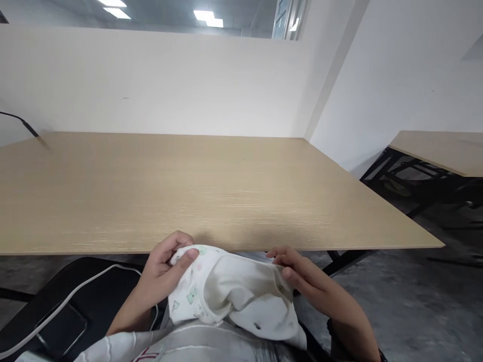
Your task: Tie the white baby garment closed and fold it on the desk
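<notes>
White cloth [247, 279] is in front of the person's body, at the near edge of the wooden table [211, 186], its upper rim overlapping that edge in the view and its lower part against the white top [196, 347]. The left hand [166, 269] pinches the upper left corner, thumb lying on the near face and the fingers curled behind it. The right hand [302, 274] is at the upper right edge with its fingers bent and a little parted; one fingertip meets the cloth there, but I cannot tell whether the edge is pinched. Small green and pink prints show on the left part, while a plain, creamy area lies folded and hollowed in the middle, with a small dark mark low on the right part. A dark band [331, 329] circles the right wrist. Left of the body stands a black chair [98, 291], with a white cable [71, 294] running in a curve across it. Farther off, a thin black cable [20, 120] reaches the far left of the table, and a second table [445, 148] stands to the right, beside the white wall [407, 75]
</notes>
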`<state>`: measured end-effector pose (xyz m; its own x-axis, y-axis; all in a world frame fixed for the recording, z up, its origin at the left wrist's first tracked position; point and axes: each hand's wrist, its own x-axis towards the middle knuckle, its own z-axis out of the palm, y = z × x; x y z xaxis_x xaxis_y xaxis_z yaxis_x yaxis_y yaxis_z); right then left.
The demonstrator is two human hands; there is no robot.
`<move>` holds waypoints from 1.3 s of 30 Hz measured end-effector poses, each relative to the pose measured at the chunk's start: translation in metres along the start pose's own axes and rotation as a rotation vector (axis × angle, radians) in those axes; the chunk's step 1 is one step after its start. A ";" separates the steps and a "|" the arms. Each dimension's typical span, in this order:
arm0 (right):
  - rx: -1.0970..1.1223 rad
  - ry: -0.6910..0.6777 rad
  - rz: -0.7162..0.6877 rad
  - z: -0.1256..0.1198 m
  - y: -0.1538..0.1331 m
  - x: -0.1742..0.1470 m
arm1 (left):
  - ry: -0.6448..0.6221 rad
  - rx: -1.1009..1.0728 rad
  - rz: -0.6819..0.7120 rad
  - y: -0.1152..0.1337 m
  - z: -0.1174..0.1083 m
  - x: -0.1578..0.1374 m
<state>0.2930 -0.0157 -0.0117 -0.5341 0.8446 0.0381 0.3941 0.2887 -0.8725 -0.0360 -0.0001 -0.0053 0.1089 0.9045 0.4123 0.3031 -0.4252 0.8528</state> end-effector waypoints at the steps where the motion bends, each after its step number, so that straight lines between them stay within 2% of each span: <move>1: -0.073 -0.032 0.014 0.001 -0.001 0.001 | 0.016 0.035 0.006 0.000 -0.003 0.000; 3: -0.200 -0.075 0.008 0.001 -0.002 0.002 | 0.007 0.111 -0.005 0.001 -0.010 0.002; 4: -0.240 -0.052 -0.002 0.002 -0.003 0.003 | -0.038 0.151 -0.020 0.002 -0.014 0.003; 5: -0.258 0.007 -0.007 0.002 -0.004 0.002 | -0.118 0.187 -0.040 0.004 -0.019 0.005; 8: -0.229 0.294 -0.025 0.000 -0.012 0.000 | -0.467 0.249 -0.096 0.010 -0.032 0.011; 10: -0.190 0.438 -0.097 -0.004 -0.019 -0.005 | -0.647 0.250 -0.095 0.014 -0.040 0.015; 13: -0.232 0.528 -0.218 -0.012 -0.027 -0.013 | -0.748 0.268 -0.043 0.017 -0.055 0.019; 15: -0.345 0.520 -0.250 -0.018 -0.031 -0.018 | -0.693 0.315 0.010 0.020 -0.065 0.020; 17: -0.475 0.498 -0.270 -0.025 -0.036 -0.019 | -0.563 0.351 0.060 0.027 -0.073 0.024; 19: -0.587 0.542 -0.297 -0.034 -0.044 -0.013 | -0.421 0.363 0.084 0.038 -0.077 0.033; 22: -0.709 0.710 -0.356 -0.057 -0.064 0.018 | -0.216 0.406 0.056 0.057 -0.077 0.065; 24: -0.756 0.809 -0.347 -0.080 -0.074 0.056 | -0.144 0.476 -0.001 0.060 -0.074 0.101; 26: -0.821 0.751 -0.221 -0.104 -0.072 0.104 | -0.177 0.579 -0.099 0.049 -0.072 0.145; 27: -0.859 0.691 -0.143 -0.115 -0.066 0.129 | -0.234 0.637 -0.165 0.037 -0.070 0.168; 30: -0.989 0.512 0.121 -0.134 -0.031 0.194 | -0.304 0.863 -0.277 -0.014 -0.062 0.223; 32: -1.054 0.404 0.271 -0.135 -0.006 0.221 | -0.299 0.968 -0.330 -0.048 -0.055 0.242; 34: -1.073 0.356 0.353 -0.131 0.011 0.233 | -0.251 1.028 -0.348 -0.072 -0.047 0.246; 37: -1.029 0.340 0.378 -0.120 0.013 0.236 | -0.219 1.003 -0.167 -0.082 -0.030 0.239; 39: -0.967 0.289 0.383 -0.112 0.001 0.236 | -0.281 0.879 0.012 -0.075 -0.013 0.232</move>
<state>0.2512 0.2347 0.0506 -0.1028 0.9924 0.0682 0.9889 0.1094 -0.1009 -0.0462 0.2418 0.0305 0.3076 0.9237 0.2283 0.8979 -0.3612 0.2514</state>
